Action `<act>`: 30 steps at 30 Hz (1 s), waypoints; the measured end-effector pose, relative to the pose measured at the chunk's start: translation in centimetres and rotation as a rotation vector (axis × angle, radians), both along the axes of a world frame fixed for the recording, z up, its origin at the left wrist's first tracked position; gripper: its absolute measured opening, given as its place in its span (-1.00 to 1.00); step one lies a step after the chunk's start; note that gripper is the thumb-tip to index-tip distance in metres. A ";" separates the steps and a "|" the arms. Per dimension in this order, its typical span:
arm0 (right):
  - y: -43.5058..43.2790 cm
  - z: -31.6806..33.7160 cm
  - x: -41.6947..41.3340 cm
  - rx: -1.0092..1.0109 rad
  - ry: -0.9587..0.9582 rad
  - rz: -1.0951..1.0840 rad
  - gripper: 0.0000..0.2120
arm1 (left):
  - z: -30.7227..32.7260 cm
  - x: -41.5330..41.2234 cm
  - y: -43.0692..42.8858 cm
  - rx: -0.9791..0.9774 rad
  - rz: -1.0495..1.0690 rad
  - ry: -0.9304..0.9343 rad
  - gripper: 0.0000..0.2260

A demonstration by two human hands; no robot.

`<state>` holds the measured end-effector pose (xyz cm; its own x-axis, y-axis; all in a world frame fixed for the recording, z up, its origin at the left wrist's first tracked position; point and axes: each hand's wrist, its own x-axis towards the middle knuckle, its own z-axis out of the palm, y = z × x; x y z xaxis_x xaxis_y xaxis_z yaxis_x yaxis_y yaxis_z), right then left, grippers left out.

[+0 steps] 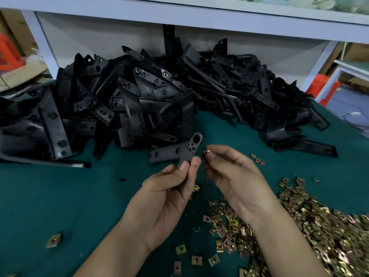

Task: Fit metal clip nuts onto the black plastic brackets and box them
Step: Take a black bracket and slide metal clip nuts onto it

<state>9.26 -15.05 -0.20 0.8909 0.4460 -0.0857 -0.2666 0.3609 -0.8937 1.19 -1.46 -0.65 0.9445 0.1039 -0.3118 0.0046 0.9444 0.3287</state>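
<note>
Two hands are raised over the green table point(60, 196). The left hand point(169, 192) pinches one black bracket point(194, 144) by its lower end, and the right hand point(235, 176) pinches one clip nut point(207, 151) just beside it. Behind lies one pile of brackets point(139, 96), at right one heap of nuts point(329, 232), both too many to count

A green cloth point(60, 196) covers the table. Over its far edge runs a white shelf point(199, 15) on white legs point(43, 43). A blurred orange stool point(8, 54), perhaps plastic, sits far left. Another orange item point(323, 86) stands far right, beside a white frame point(347, 70).
</note>
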 end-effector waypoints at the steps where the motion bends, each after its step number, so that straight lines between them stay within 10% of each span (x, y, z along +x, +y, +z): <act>1: -0.1 0.0 0.1 0.034 0.008 0.002 -0.81 | 0.0 -0.1 -0.2 -0.021 -0.045 -0.020 -0.66; 14: -0.5 0.0 0.1 0.102 0.023 -0.010 -0.83 | -0.6 -0.5 0.6 0.339 -0.138 -0.309 -0.70; 20: -0.6 -0.2 0.2 0.060 -0.012 0.014 -0.73 | -0.9 -0.1 1.9 0.296 -0.097 -0.160 -0.87; 25: -0.4 -0.3 0.1 -0.006 -0.032 0.007 -0.76 | -1.2 0.6 1.7 0.224 -0.104 0.052 -0.42; 30: -0.5 -0.3 0.0 -0.001 -0.013 0.001 -0.82 | -1.3 0.9 0.9 0.225 -0.020 0.100 -0.67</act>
